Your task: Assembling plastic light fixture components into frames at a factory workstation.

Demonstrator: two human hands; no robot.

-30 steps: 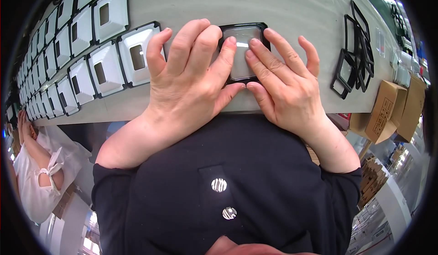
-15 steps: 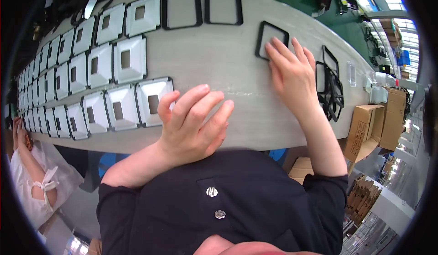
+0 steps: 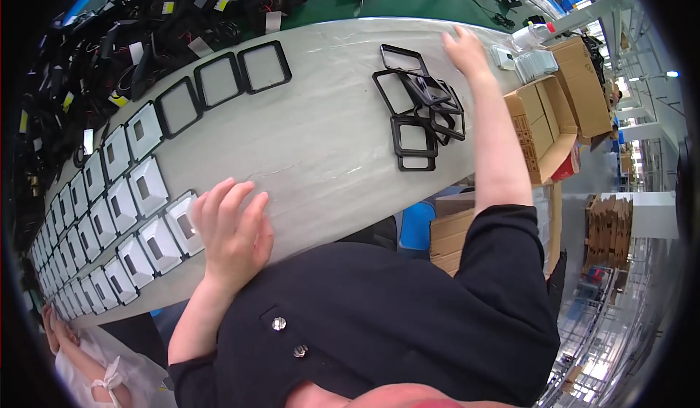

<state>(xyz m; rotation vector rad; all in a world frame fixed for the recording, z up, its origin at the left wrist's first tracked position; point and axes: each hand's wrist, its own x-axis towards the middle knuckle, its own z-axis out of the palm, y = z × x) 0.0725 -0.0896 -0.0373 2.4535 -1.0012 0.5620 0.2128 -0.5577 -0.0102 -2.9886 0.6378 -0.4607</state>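
My left hand [image 3: 230,233] rests flat on the near edge of the long white table [image 3: 321,145], fingers apart and holding nothing. It touches the nearest white square reflector [image 3: 182,226] in a double row of several. My right hand [image 3: 465,49] reaches far to the right with spread, bare fingers, just past a loose pile of bare black square frames [image 3: 419,105]. A stack of clear plates [image 3: 534,64] lies just beyond its fingertips. Three black-framed panels [image 3: 217,81] lie side by side at the table's far edge.
Open cardboard boxes [image 3: 543,123] stand off the table's right end. Several black parts with wires [image 3: 182,0] cover a green surface beyond the table. A blue stool [image 3: 417,226] stands under the table. Another person's arm in white [image 3: 73,364] shows at the lower left.
Both hands were pressing on one black-framed panel. My right hand then left it and swung out to the far right past the frame pile. My left hand stayed by the reflectors.
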